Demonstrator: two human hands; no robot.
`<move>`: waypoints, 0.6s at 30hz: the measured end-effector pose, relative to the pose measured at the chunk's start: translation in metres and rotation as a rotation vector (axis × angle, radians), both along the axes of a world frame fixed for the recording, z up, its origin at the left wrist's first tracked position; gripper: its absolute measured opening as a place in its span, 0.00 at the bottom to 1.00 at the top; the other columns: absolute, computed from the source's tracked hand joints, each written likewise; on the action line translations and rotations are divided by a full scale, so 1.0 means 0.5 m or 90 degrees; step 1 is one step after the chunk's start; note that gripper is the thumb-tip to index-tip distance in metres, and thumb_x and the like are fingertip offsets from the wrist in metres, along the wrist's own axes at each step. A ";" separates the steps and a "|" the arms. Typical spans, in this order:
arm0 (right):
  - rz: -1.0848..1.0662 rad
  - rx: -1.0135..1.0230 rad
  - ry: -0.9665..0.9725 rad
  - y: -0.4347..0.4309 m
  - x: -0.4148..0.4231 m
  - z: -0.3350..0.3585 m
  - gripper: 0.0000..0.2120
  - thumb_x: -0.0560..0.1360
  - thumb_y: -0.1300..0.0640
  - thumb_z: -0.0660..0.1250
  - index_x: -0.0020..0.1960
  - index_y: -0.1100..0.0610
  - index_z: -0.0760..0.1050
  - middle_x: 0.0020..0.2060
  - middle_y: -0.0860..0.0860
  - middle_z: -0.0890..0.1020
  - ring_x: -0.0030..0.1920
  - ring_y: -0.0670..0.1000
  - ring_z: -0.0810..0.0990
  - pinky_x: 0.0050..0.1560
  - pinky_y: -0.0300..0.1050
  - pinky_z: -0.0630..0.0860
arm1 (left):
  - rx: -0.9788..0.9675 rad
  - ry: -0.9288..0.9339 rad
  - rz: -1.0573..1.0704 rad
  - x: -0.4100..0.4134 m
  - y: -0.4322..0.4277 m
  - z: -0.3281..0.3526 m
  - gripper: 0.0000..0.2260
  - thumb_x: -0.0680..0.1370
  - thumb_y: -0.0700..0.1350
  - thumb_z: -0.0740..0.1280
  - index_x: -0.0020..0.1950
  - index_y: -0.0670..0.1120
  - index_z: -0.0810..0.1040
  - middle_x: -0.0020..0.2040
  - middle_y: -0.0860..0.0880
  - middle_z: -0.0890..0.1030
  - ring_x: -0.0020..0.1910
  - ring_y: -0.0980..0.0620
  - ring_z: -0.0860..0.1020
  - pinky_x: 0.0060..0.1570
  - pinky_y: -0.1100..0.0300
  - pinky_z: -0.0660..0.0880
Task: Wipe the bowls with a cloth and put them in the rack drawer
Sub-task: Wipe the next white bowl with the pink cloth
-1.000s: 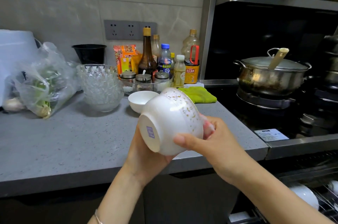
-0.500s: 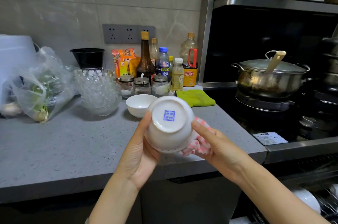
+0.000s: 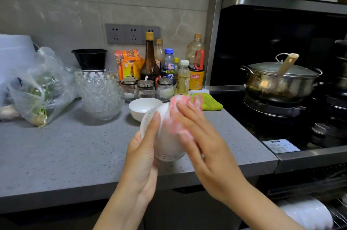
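My left hand (image 3: 142,158) grips a white bowl (image 3: 167,141) above the counter's front edge; the bowl is tilted on its side and blurred by motion. My right hand (image 3: 206,145) holds a pink-and-white cloth (image 3: 185,101) against the bowl's outer wall, fingers spread over it. A second small white bowl (image 3: 142,107) stands upright on the counter just behind. At the bottom right the rack drawer (image 3: 338,216) is pulled out, with a white bowl (image 3: 308,213) lying in it.
A stack of cut-glass bowls (image 3: 99,94) and a plastic bag of greens (image 3: 37,87) sit at the left of the grey counter (image 3: 65,154). Bottles and spice jars (image 3: 150,83) line the wall. A green cloth (image 3: 212,103) lies beside the stove, which carries a lidded pot (image 3: 277,81).
The bowl turned from base-towards-me to lying on its side. My right hand moved from the bowl's right side onto its outer wall, bringing the cloth up over it.
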State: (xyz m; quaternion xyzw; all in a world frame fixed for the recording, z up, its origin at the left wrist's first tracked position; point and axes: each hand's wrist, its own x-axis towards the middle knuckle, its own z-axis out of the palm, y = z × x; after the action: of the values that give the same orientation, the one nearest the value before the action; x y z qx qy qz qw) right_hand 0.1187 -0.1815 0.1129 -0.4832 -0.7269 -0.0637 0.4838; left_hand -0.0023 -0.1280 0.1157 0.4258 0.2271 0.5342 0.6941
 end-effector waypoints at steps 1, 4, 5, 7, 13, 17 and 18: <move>-0.042 0.032 -0.089 0.009 0.006 -0.009 0.21 0.82 0.53 0.55 0.73 0.57 0.66 0.74 0.48 0.66 0.75 0.46 0.60 0.73 0.45 0.60 | -0.010 -0.005 0.010 0.000 -0.001 0.000 0.15 0.76 0.52 0.64 0.59 0.48 0.80 0.53 0.47 0.85 0.51 0.54 0.82 0.58 0.51 0.74; -0.070 0.032 -0.108 0.010 0.017 -0.030 0.20 0.82 0.55 0.55 0.72 0.56 0.67 0.73 0.48 0.67 0.75 0.46 0.60 0.72 0.47 0.63 | -0.048 -0.033 0.061 -0.007 0.007 -0.001 0.18 0.74 0.52 0.66 0.60 0.46 0.79 0.54 0.44 0.84 0.54 0.48 0.82 0.61 0.45 0.73; -0.066 0.021 -0.108 0.005 0.016 -0.037 0.20 0.82 0.55 0.55 0.73 0.55 0.67 0.73 0.47 0.66 0.75 0.45 0.61 0.71 0.47 0.63 | -0.051 -0.039 0.071 -0.009 0.010 -0.002 0.18 0.74 0.52 0.66 0.61 0.46 0.79 0.54 0.44 0.84 0.55 0.47 0.81 0.62 0.44 0.72; -0.062 0.017 -0.140 -0.005 0.010 -0.045 0.20 0.82 0.54 0.55 0.73 0.55 0.66 0.74 0.48 0.66 0.75 0.45 0.60 0.72 0.47 0.62 | -0.049 -0.042 0.053 -0.007 0.010 -0.006 0.17 0.74 0.51 0.65 0.60 0.46 0.80 0.53 0.43 0.84 0.54 0.45 0.82 0.59 0.46 0.75; -0.162 0.073 -0.207 0.008 0.036 -0.013 0.20 0.82 0.53 0.53 0.71 0.58 0.69 0.72 0.51 0.69 0.74 0.47 0.63 0.71 0.47 0.62 | -0.056 -0.041 0.000 0.022 -0.008 -0.010 0.16 0.74 0.52 0.65 0.57 0.45 0.81 0.53 0.44 0.84 0.50 0.52 0.83 0.55 0.52 0.75; -0.162 0.071 -0.221 -0.009 0.044 -0.037 0.20 0.82 0.53 0.55 0.71 0.57 0.70 0.71 0.50 0.70 0.73 0.47 0.64 0.70 0.47 0.64 | -0.054 -0.048 0.040 0.020 0.005 -0.007 0.20 0.72 0.53 0.66 0.60 0.45 0.80 0.52 0.44 0.85 0.49 0.50 0.83 0.55 0.49 0.77; -0.149 0.066 -0.223 -0.012 0.041 -0.040 0.20 0.82 0.53 0.54 0.71 0.57 0.69 0.72 0.50 0.69 0.74 0.47 0.63 0.71 0.47 0.63 | -0.057 -0.048 0.024 0.022 0.003 -0.008 0.19 0.72 0.52 0.66 0.59 0.45 0.80 0.51 0.43 0.85 0.48 0.50 0.84 0.53 0.50 0.79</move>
State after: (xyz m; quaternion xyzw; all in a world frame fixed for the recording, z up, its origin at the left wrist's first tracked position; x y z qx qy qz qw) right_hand 0.1389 -0.1877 0.0930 -0.5205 -0.7344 -0.2400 0.3635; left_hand 0.0086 -0.1264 0.1116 0.3694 0.2326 0.5522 0.7103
